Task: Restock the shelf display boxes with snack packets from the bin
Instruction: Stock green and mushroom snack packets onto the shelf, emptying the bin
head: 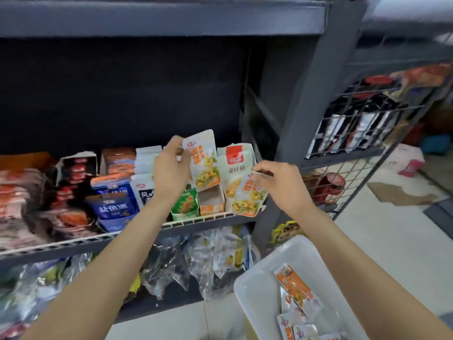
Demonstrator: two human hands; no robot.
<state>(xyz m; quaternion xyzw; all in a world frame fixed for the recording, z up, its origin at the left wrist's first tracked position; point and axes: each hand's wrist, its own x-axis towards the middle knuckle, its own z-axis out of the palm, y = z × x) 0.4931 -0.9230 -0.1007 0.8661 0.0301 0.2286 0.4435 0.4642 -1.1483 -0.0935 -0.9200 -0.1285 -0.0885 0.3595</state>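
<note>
left hand (171, 168) pinches a white snack packet (204, 159) by its top left corner, thumb and fingertips closed on it, packet upright just above the open orange display box (212, 201). right hand (279, 184) pinches a second packet (248, 197) at its top edge, tilted, just right of the orange box at the shelf rail (210, 217). green box (185, 204) touches the orange box's left side. white bin (264, 285) below right of the box, more packets (297, 290) in it.
</note>
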